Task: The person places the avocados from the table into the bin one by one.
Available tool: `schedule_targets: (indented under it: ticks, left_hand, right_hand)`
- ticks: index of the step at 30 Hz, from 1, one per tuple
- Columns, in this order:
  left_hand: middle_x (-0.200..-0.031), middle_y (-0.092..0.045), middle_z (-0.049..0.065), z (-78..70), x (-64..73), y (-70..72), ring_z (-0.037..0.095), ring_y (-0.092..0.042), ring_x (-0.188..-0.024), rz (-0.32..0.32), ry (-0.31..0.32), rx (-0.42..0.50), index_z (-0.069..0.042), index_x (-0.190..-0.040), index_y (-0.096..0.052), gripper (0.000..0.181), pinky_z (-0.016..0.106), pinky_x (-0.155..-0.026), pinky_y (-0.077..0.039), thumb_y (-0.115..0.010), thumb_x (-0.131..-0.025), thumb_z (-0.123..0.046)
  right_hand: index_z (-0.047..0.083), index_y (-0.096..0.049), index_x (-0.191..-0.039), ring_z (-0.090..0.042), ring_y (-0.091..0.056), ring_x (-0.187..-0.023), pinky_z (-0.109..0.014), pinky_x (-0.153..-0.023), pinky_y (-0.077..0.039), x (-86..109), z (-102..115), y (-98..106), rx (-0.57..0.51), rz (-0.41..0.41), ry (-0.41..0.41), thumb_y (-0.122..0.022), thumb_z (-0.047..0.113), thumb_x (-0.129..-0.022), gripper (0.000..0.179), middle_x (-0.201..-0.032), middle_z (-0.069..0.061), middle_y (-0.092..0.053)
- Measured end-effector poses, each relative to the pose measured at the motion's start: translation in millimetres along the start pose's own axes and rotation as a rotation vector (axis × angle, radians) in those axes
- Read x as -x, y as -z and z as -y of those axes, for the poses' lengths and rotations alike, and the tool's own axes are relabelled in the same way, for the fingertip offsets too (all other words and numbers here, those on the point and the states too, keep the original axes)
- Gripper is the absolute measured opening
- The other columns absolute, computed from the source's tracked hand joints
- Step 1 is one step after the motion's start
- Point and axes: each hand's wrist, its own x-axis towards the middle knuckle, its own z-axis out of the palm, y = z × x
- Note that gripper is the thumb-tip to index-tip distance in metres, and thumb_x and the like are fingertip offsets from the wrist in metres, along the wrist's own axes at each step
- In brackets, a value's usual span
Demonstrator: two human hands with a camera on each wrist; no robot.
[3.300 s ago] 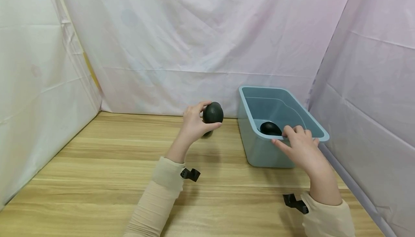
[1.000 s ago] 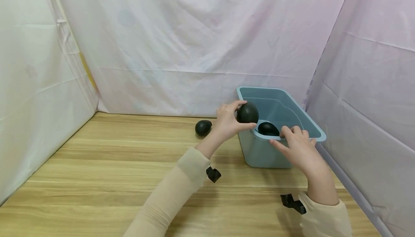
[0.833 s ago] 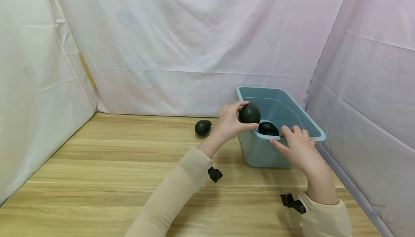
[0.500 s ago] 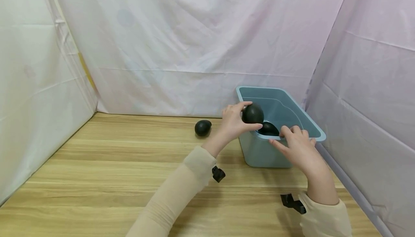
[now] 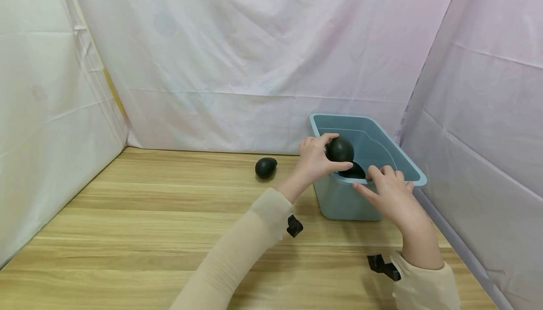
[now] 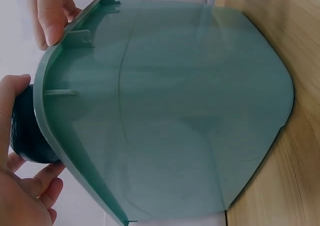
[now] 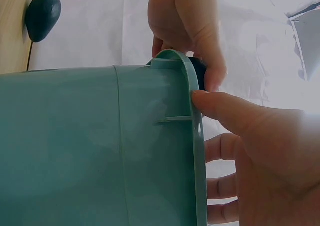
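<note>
My left hand (image 5: 316,159) holds a dark avocado (image 5: 341,150) between thumb and fingers, over the near left corner of the blue-green bin (image 5: 349,201). In the left wrist view this avocado (image 6: 27,128) shows partly behind the rim. My right hand (image 5: 392,194) grips the bin's near rim, thumb outside and fingers over the inside, as the right wrist view shows with the thumb (image 7: 225,108) against the rim. Inside the bin lies another dark avocado (image 5: 354,171), partly hidden by the left thumb and the rim. A further avocado (image 5: 266,167) lies on the table left of the bin.
The wood-grain table (image 5: 148,234) extends to the left and front. White cloth (image 5: 212,65) hangs behind and on both sides, with the right cloth (image 5: 479,126) close to the bin. Dark wrist mounts (image 5: 294,225) sit at both cuffs.
My left hand has carried its avocado rightward, from above the table to over the bin, uncovering the avocado on the table. My right hand has stayed on the rim.
</note>
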Motion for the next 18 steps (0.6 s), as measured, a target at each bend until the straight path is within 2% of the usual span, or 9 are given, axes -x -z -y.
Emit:
schedule_targets:
  ticks: [7,13,18]
  left_hand:
    - [-0.121,-0.059,-0.003,-0.8,-1.9,-7.1,0.020,-0.042,-0.109,-0.016,-0.015,-0.050,-0.024,-0.134,-0.055,0.074,0.038,-0.094,-0.033,-0.080,-0.071,-0.052]
    - [-0.123,-0.059,-0.005,0.2,-2.6,-14.1,0.019,-0.043,-0.109,0.011,-0.024,-0.096,-0.024,-0.135,-0.054,0.075,0.038,-0.098,-0.031,-0.080,-0.071,-0.053]
    - [-0.123,-0.059,-0.006,1.1,-3.1,-18.0,0.019,-0.044,-0.109,0.028,-0.007,-0.102,-0.025,-0.135,-0.054,0.075,0.037,-0.100,-0.030,-0.080,-0.071,-0.054]
  right_hand:
    - [0.003,-0.050,-0.103,-0.053,-0.036,-0.100,-0.079,-0.079,-0.018,-0.7,1.0,0.5,0.009,-0.008,0.004,-0.055,0.050,-0.094,0.049,-0.107,-0.027,-0.044]
    - [0.002,-0.051,-0.105,-0.054,-0.036,-0.102,-0.080,-0.080,-0.016,0.1,0.0,0.1,0.005,-0.007,0.002,-0.056,0.051,-0.093,0.051,-0.110,-0.029,-0.044]
    - [0.002,-0.051,-0.106,-0.054,-0.035,-0.103,-0.080,-0.080,-0.016,0.0,-0.3,0.2,0.005,-0.004,0.003,-0.055,0.052,-0.093,0.052,-0.111,-0.029,-0.044]
